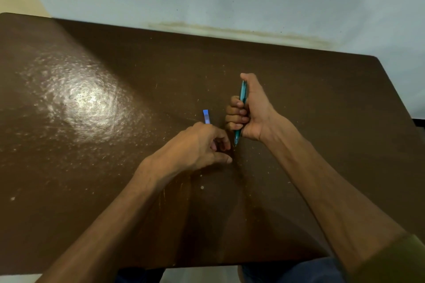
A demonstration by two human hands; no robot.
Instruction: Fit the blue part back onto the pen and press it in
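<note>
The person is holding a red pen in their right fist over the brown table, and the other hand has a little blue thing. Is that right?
Not quite: the pen is teal, not red, as the head view shows. The right hand does grip it in a fist over the brown table, and the left hand holds a small blue thing.

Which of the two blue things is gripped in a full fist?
The teal pen, wrapped by the right hand with its tip pointing down. The smaller light blue piece only pokes out above the left hand.
</note>
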